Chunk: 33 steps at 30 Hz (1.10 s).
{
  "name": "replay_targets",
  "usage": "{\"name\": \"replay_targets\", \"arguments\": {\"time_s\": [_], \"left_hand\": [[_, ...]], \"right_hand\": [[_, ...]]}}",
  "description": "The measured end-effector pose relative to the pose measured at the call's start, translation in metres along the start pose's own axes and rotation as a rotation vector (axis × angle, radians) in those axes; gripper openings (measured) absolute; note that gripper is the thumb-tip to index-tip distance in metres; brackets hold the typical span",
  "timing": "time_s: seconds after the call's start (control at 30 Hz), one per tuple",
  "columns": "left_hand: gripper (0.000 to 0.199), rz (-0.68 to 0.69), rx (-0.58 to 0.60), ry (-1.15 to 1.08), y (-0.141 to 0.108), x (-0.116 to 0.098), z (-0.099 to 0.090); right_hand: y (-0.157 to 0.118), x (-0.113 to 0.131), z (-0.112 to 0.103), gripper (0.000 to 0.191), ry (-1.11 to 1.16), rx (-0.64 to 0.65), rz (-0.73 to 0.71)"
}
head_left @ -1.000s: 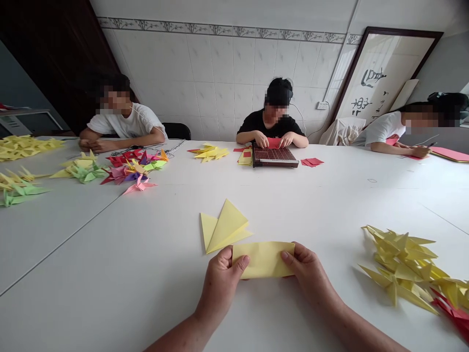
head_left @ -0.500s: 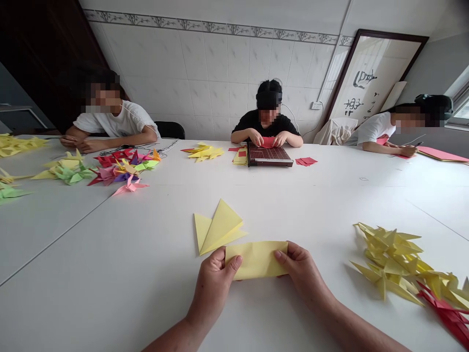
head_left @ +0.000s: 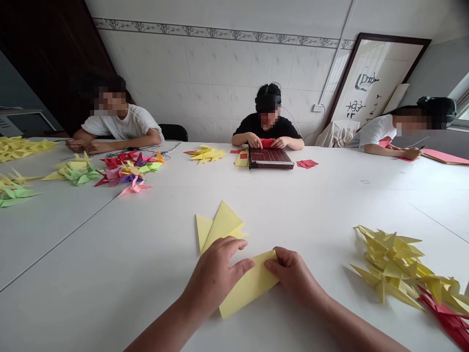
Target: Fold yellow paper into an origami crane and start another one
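A folded yellow paper rectangle [head_left: 252, 286] is tilted, its left end low and near me. The thumb and fingers of my right hand [head_left: 293, 274] pinch its upper right corner. Over its left part lies my left hand [head_left: 218, 274], thumb and fingers apart, the thumb near or on the paper's upper edge. Just beyond my left hand, folded yellow triangular papers [head_left: 223, 222] rest on the white table [head_left: 146, 274].
Yellow folded cranes [head_left: 392, 254] and red ones [head_left: 447, 318] lie at the right. Multicoloured cranes [head_left: 128, 168] are at the back left. Across the table sit three people, the middle one at a dark paper cutter [head_left: 271, 157] beside red paper pieces [head_left: 307, 164].
My left hand has let go of the paper's left end and moved over it with its fingers spread. The paper has turned, its left end dropping toward me. My right hand still pinches it.
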State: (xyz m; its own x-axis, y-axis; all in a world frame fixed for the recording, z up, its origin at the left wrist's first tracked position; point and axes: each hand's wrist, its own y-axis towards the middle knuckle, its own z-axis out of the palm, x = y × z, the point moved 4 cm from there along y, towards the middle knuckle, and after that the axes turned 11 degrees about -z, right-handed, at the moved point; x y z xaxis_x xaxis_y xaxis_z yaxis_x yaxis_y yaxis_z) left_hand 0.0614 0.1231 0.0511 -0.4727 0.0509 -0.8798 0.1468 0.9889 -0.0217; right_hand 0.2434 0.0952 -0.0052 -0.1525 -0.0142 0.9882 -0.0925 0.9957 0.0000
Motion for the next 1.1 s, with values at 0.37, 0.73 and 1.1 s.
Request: {"name": "replay_targets", "arguments": {"time_s": [0.37, 0.73, 1.1], "left_hand": [[0.032, -0.195, 0.12, -0.07, -0.006, -0.003, 0.03], [0.035, -0.362, 0.217, -0.434, -0.012, 0.009, 0.039], [0.037, -0.312, 0.181, -0.371, -0.012, 0.007, 0.038]], "right_hand": [[-0.011, 0.019, 0.01, 0.037, 0.424, 0.037, -0.039], [-0.013, 0.021, 0.013, 0.037, 0.494, 0.043, -0.023], [-0.011, 0.011, 0.007, 0.034, 0.535, -0.062, -0.006]]}}
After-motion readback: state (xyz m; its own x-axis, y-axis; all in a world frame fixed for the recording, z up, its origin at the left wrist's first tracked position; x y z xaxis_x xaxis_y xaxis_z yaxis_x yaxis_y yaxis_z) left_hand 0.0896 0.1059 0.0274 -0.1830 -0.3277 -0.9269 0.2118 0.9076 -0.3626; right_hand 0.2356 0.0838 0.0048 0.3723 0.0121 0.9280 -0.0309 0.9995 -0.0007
